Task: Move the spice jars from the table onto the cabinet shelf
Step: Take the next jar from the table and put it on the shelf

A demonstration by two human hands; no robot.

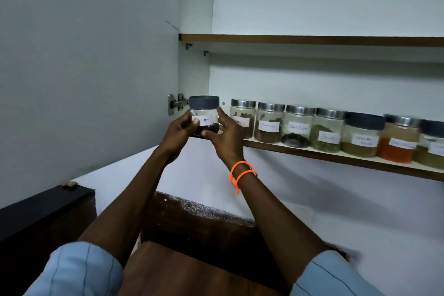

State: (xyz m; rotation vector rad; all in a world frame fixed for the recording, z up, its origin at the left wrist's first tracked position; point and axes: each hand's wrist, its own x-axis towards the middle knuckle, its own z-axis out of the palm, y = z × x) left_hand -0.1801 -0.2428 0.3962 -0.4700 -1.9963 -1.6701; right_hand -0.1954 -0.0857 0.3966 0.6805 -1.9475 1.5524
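A clear spice jar (204, 113) with a dark grey lid, a white label and dark contents is held between both hands at the left end of the lower cabinet shelf (336, 155). My left hand (179, 131) grips its left side with the thumb on the label. My right hand (227, 136) holds its right side and underside; an orange band circles that wrist. Whether the jar's base rests on the shelf is hidden by the fingers. To its right stands a row of several labelled jars (298, 126), some with steel lids, some with grey lids.
The open cabinet door (84, 67) stands close on the left, hinges (176, 103) beside the held jar. The upper shelf (312, 39) holds nothing in view. Below lie a white wall, a dark wooden edge (204, 218) and a brown wooden surface (180, 271).
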